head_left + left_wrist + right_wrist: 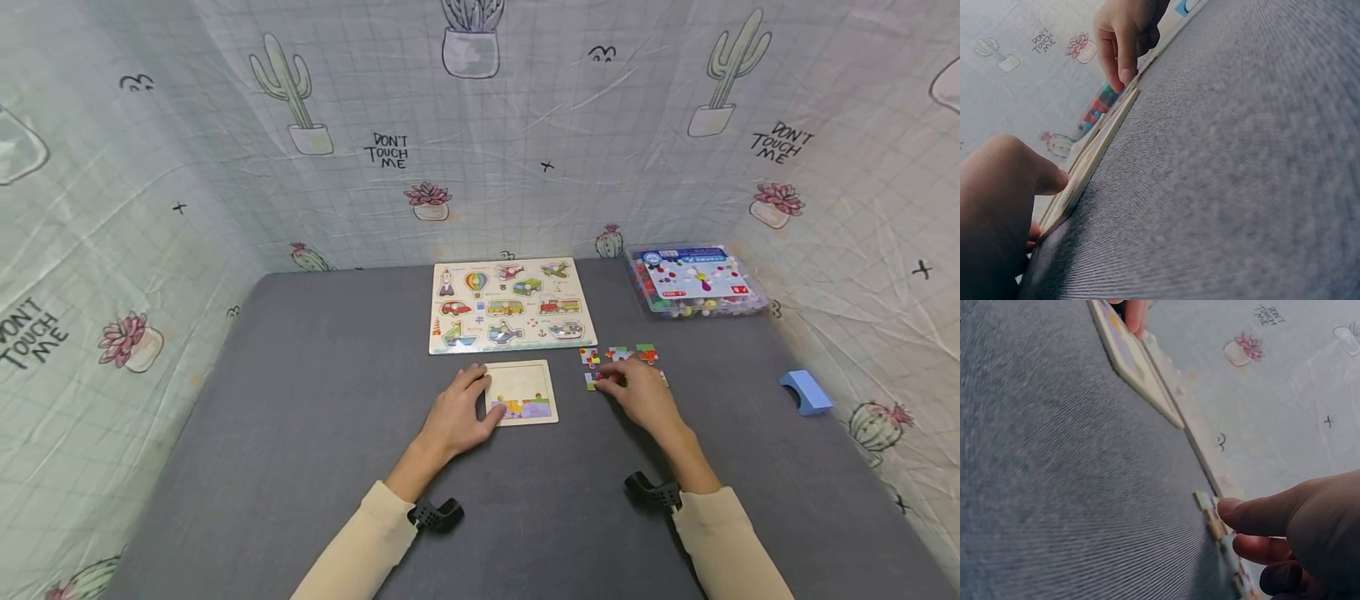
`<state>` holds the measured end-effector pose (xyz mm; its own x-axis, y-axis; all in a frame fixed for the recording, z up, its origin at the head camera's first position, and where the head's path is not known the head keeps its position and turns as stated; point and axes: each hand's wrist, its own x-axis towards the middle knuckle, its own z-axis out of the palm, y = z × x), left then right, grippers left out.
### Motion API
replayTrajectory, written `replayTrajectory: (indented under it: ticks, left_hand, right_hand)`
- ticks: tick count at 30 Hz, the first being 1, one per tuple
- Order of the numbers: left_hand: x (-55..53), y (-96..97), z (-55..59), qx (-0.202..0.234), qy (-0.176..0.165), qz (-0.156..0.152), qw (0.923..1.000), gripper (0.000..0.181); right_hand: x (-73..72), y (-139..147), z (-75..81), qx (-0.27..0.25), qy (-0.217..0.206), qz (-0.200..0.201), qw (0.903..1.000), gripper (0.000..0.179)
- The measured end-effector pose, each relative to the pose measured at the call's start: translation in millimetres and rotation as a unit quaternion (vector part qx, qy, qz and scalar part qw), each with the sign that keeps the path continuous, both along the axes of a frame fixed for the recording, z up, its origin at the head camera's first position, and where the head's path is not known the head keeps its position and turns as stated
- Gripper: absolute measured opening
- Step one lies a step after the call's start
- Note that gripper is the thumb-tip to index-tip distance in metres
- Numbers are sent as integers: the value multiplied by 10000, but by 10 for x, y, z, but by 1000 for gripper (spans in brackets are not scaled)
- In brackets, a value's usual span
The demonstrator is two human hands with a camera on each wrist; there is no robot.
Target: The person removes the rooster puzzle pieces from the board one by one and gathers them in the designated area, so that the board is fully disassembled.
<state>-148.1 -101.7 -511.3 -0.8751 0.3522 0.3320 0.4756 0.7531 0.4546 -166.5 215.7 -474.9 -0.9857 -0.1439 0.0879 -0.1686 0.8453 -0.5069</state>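
My left hand holds the left side of a small wooden puzzle tray, its thumb over the near part and its fingers at the far left corner. Joined yellow and purple puzzle pieces fill the tray's near strip; bare light wood shows above them. To the right, my right hand reaches down over loose, brightly coloured jigsaw pieces. Its thumb and index finger pinch a puzzle piece at the left of the near row. Other pieces, among them a green and orange one, lie just beyond the knuckles; some are partly hidden.
Behind the tray lies a larger board with vehicle pictures. A clear plastic box of colourful beads stands at the back right. A blue arch block lies at the right edge of the grey tabletop. Patterned cloth hangs around the table.
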Motion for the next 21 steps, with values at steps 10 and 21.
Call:
replayTrajectory:
  ticks: [10,21]
  left_hand:
    - [31,18,42,93,-590,177,9981,58]
    - [101,193,86,-219,-344,631,9972,65]
  right_hand:
    - [-25,-178,96,-147,203,197,9995,27]
    - [3,-495,78,-235,119,743,9969,27]
